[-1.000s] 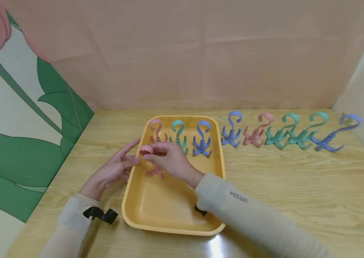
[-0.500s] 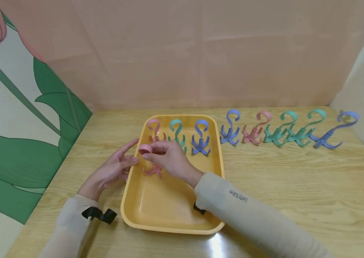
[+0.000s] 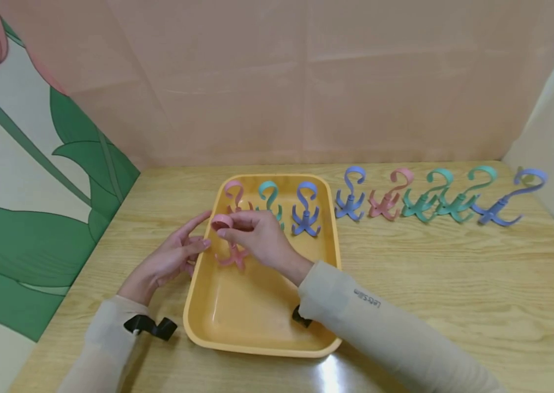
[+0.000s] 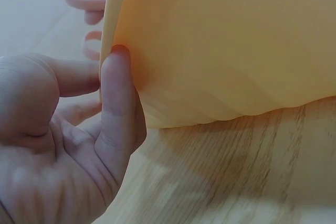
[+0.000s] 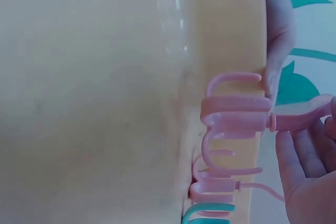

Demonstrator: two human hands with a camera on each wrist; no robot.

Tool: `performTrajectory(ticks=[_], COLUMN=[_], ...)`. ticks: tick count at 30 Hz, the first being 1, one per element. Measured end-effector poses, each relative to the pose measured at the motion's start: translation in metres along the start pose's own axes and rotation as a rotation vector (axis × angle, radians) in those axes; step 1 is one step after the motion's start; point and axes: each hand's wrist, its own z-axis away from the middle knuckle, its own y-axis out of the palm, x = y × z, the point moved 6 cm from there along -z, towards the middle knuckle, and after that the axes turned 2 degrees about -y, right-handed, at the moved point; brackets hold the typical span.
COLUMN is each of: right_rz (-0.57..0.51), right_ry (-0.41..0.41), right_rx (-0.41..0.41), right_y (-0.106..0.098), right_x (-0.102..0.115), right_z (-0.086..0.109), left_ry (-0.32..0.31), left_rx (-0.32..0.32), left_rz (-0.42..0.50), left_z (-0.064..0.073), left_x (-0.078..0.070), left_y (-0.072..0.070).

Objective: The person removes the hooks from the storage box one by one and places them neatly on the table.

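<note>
My right hand [image 3: 264, 240] pinches the curled top of a pink four-prong hook hanger [image 3: 234, 257] over the left side of the yellow tray [image 3: 257, 316]. In the right wrist view the hanger's prongs [image 5: 236, 121] show beside the tray's inner wall. My left hand [image 3: 166, 259] grips the tray's left rim, thumb toward the inside and fingers against the outer wall [image 4: 220, 51]. At the tray's far end are a second pink hanger [image 3: 233, 190], a green hanger [image 3: 268, 191] and a blue hanger [image 3: 305, 218]. My right hand partly hides the pink and green ones.
Right of the tray, along the back of the wooden table [image 3: 429, 284], lies a row of several hangers: a blue one [image 3: 349, 202], a pink one [image 3: 385, 204], green ones [image 3: 421, 204] and another blue one [image 3: 498, 210]. A pink cloth [image 3: 301, 82] hangs behind.
The held pink hanger has turned a little and its prongs have shifted slightly left and up, with my right hand rising slightly. My left hand stays on the rim.
</note>
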Motion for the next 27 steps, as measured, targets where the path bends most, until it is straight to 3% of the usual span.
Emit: performTrajectory(ticks=[4,13,27], right_rz=[0.020,-0.018,0.014], right_ry=[-0.029,0.006,-0.063], right_rx=[-0.010,-0.033,-0.029], right_y=[-0.001,-0.005,-0.005], right_x=[0.006,0.012,0.037], right_z=[-0.002,-0.001,0.006], left_ry=[0.012,0.006,0.001], left_rx=[-0.007,0.010,0.004], left_rz=[0.001,-0.003,-0.016], left_z=[0.001,-0.001,0.001], left_x=[-0.001,0.000,-0.002], left_y=[-0.001,0.000,0.001])
